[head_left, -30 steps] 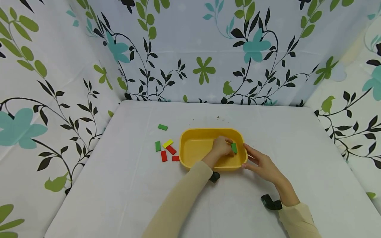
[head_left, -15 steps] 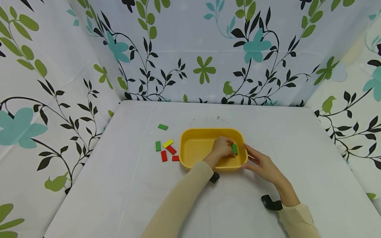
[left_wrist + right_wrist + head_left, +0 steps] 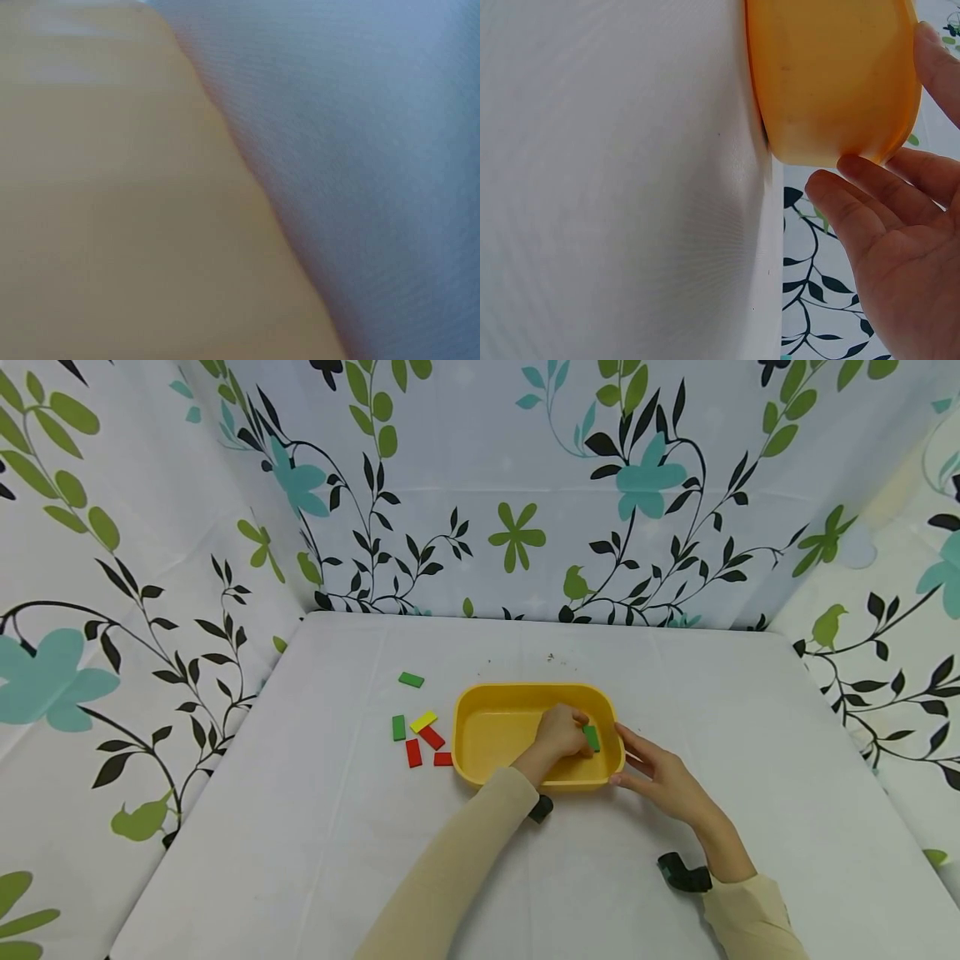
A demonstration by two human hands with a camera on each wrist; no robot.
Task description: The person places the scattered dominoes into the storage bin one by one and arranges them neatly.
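Observation:
A yellow plastic tray [image 3: 487, 735] stands on the white-covered table. Inside it, towards the right end, my left hand [image 3: 558, 732] has bent fingers and pinches a small flat green block [image 3: 592, 738] at the fingertips, close to the end wall. The left wrist view holds only a blurred tan surface and pale cloth. Outside the tray's right end, my right hand [image 3: 663, 781] is spread, its thumb at the near corner and its fingertips against the wall. In the right wrist view those fingers [image 3: 881, 184] touch the tray's side without curling round it.
Left of the tray lie several loose blocks: green [image 3: 411, 679] farther back, another green block [image 3: 398, 727], a yellow block [image 3: 423, 721] and red blocks [image 3: 413, 753]. One red block [image 3: 442, 759] lies right at the tray's left wall. Patterned curtains [image 3: 517, 535] surround the table [image 3: 300, 827].
The green block at the left fingertips has shifted slightly towards the near side within the tray. Both hands and the tray have stayed almost still.

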